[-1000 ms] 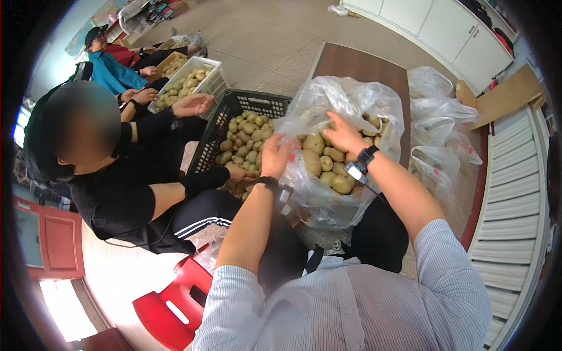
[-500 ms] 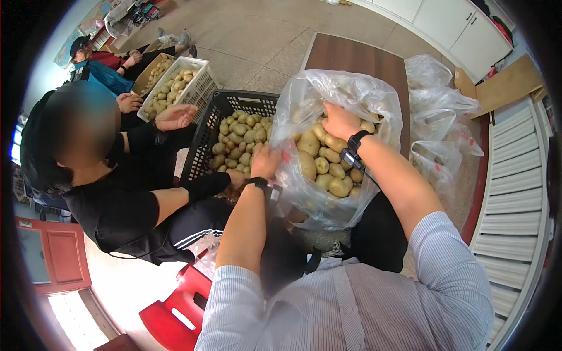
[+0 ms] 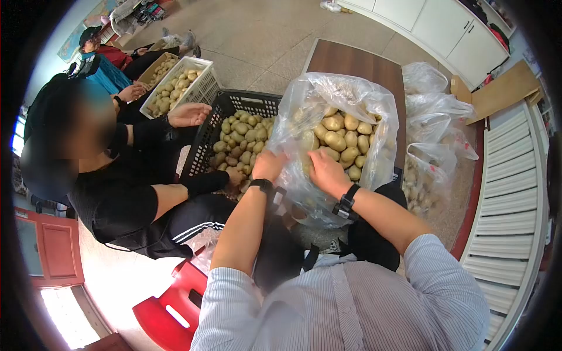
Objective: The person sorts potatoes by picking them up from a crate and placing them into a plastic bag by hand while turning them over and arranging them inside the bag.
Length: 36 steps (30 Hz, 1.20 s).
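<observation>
A clear plastic bag stands open in front of me, filled with potatoes. At its left rim, my left hand is closed on the plastic. My right hand is at the near left part of the bag's mouth, its fingers bent down beside a large potato partly behind the plastic. What those fingers hold is hidden. To the left, touching the bag, is a black crate with smaller potatoes.
A co-worker sits at left, one hand by the crate's rim, the other in it. Beyond are a white crate and another seated person. A brown tabletop lies behind the bag; filled bags stand right, a red stool lower left.
My right hand has drawn back from the far part of the bag to its near left side, uncovering more potatoes. My left hand stays at the left rim. The co-worker's raised hand shifted right.
</observation>
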Tool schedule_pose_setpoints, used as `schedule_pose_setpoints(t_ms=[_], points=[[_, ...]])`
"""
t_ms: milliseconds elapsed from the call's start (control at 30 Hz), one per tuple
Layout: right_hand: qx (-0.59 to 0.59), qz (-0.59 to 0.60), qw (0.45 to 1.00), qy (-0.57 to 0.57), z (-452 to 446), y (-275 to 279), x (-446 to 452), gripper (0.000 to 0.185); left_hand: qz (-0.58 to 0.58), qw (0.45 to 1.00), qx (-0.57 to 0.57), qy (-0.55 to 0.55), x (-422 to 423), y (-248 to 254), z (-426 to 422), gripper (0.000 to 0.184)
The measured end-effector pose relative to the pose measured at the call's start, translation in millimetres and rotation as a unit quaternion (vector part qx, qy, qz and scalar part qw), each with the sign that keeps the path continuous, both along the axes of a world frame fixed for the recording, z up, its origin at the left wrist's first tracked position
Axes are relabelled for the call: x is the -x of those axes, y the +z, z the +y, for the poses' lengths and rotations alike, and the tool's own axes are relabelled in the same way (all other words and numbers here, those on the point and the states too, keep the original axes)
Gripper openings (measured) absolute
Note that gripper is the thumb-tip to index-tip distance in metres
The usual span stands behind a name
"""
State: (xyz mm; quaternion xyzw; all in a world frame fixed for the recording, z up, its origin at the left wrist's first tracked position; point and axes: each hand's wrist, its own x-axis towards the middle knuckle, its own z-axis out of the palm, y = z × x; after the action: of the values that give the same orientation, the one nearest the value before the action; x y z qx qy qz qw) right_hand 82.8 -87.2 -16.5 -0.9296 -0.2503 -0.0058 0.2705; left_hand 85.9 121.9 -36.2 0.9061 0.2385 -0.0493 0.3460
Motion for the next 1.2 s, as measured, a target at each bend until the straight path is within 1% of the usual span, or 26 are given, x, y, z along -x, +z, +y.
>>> schedule_pose_setpoints(t_ms=[33, 67, 133, 167, 233, 267, 300, 333, 367, 400, 467, 533, 567, 600, 667, 733, 767, 833, 867, 900, 967, 1000, 1033, 1100, 1133, 1200], points=[[0.001, -0.003, 1.000, 0.000, 2, 3, 3, 0.034, 0.022, 0.999, 0.028, -0.013, 1, -4, -2, 0.040], [0.012, 0.004, 1.000, -0.005, 3, 5, 6, 0.036, 0.020, 0.999, 0.029, -0.012, 2, -8, -5, 0.040], [0.025, 0.007, 1.000, -0.007, 6, 9, 12, 0.037, -0.049, 0.998, 0.004, -0.038, 4, -10, -13, 0.041], [0.008, -0.013, 1.000, -0.003, 8, 11, 14, 0.039, -0.052, 0.998, 0.005, -0.035, 5, -11, -17, 0.041], [-0.009, -0.035, 0.999, 0.001, 11, 14, 13, 0.041, -0.145, 0.989, 0.021, -0.020, 9, 10, -27, 0.040], [-0.035, -0.043, 0.998, 0.007, 12, 14, 12, 0.042, -0.147, 0.989, 0.021, -0.020, 11, 22, -32, 0.040], [-0.061, -0.050, 0.997, 0.012, 13, 14, 12, 0.043, -0.148, 0.987, 0.068, -0.005, 15, 41, -38, 0.044], [-0.061, -0.051, 0.997, 0.011, 14, 8, 7, 0.043, -0.149, 0.982, 0.115, 0.010, 17, 50, -42, 0.048], [-0.042, -0.065, 0.997, 0.029, 16, 2, 0, 0.042, -0.149, 0.982, 0.115, 0.009, 18, 49, -44, 0.048], [-0.023, -0.078, 0.996, 0.047, 17, -5, -6, 0.040, -0.149, 0.981, 0.125, -0.023, 17, 44, -45, 0.045], [-0.025, -0.090, 0.994, 0.062, 20, -17, -17, 0.037, -0.151, 0.978, 0.135, -0.053, 14, 32, -45, 0.043], [-0.027, -0.102, 0.991, 0.078, 25, -10, -20, 0.034, -0.227, 0.963, 0.066, -0.132, 11, 21, -43, 0.038], [0.002, -0.065, 0.996, 0.061, 26, -8, -20, 0.033, -0.226, 0.963, 0.065, -0.132, 8, 15, -41, 0.038], [0.032, -0.026, 0.998, 0.044, 27, -6, -20, 0.032, -0.203, 0.965, 0.072, -0.147, 5, 12, -38, 0.036], [0.013, -0.035, 0.998, 0.049, 28, -4, -19, 0.033, -0.176, 0.968, 0.080, -0.163, -2, 5, -32, 0.034], [-0.005, -0.044, 0.998, 0.053, 25, -8, -18, 0.034, -0.153, 0.966, 0.021, -0.208, -12, -2, -25, 0.032], [-0.023, -0.065, 0.996, 0.059, 22, -11, -15, 0.037, -0.149, 0.966, 0.023, -0.211, -14, -6, -20, 0.032], [-0.039, -0.082, 0.994, 0.061, 13, -17, -10, 0.039, -0.193, 0.947, -0.049, -0.252, -15, -8, -14, 0.035], [-0.051, -0.056, 0.995, 0.057, 8, -20, -7, 0.043, -0.120, 0.977, -0.038, -0.173, -17, -9, -15, 0.038], [-0.063, -0.031, 0.996, 0.052, 4, -21, -4, 0.047, -0.117, 0.977, -0.037, -0.176, -18, -16, -13, 0.038], [-0.059, -0.032, 0.997, 0.046, -4, -24, 6, 0.049, -0.045, 0.973, -0.184, -0.129, -17, -28, -6, 0.044], [-0.055, -0.038, 0.997, 0.042, -6, -21, 10, 0.052, 0.000, 0.974, -0.193, -0.118, -20, -30, -3, 0.047], [-0.055, -0.037, 0.997, 0.040, -8, -17, 13, 0.052, 0.000, 0.974, -0.193, -0.120, -19, -32, -4, 0.047], [-0.036, -0.003, 0.998, 0.046, -9, -12, 17, 0.059, 0.036, 0.970, -0.213, -0.109, -16, -33, -5, 0.048], [-0.038, -0.002, 0.998, 0.045, -9, -11, 17, 0.059, 0.037, 0.970, -0.214, -0.110, -16, -32, -5, 0.048], [-0.005, -0.018, 0.999, 0.047, -8, -10, 16, 0.059, 0.076, 0.966, -0.222, -0.107, -17, -23, -9, 0.047]])
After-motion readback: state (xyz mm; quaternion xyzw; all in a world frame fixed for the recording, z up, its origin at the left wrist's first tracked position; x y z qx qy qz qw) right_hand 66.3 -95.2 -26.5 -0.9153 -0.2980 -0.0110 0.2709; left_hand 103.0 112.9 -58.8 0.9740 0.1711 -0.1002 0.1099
